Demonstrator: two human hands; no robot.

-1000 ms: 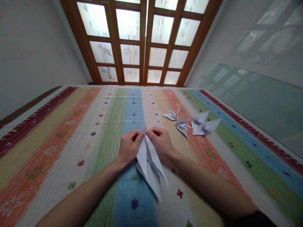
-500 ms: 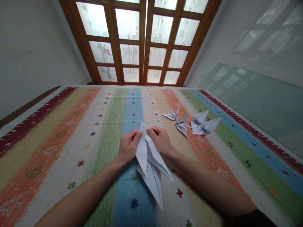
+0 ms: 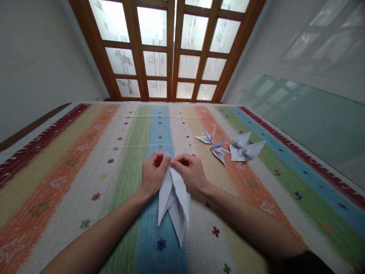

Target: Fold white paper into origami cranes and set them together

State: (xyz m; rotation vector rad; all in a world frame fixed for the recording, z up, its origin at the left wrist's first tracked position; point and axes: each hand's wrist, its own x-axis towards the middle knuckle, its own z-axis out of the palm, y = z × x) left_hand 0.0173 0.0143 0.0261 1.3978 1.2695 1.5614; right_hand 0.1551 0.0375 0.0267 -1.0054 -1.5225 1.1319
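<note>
A piece of folded white paper [image 3: 177, 198] with several long pointed flaps hangs between my hands over the blue stripe of the cloth. My left hand [image 3: 154, 172] pinches its narrow upper end from the left, thumb on top. From the right, my right hand [image 3: 190, 171] pinches the same end, the two thumbs almost touching. The flaps spread toward me, their tips pointing down the view. Fingers cover part of the upper end, so the folds under them are hidden.
Several folded paper cranes lie to the right, among them a smaller one [image 3: 219, 150] and a larger one [image 3: 245, 147]. A striped tablecloth [image 3: 119, 213] covers the table. Behind it stand wooden doors with frosted panes [image 3: 155, 62]; a glass panel [image 3: 308, 118] is at the right wall.
The paper's lower points have swung to the left and its flaps sit closer together. My right hand has shifted slightly left, nearer my left hand. The cranes lie as before.
</note>
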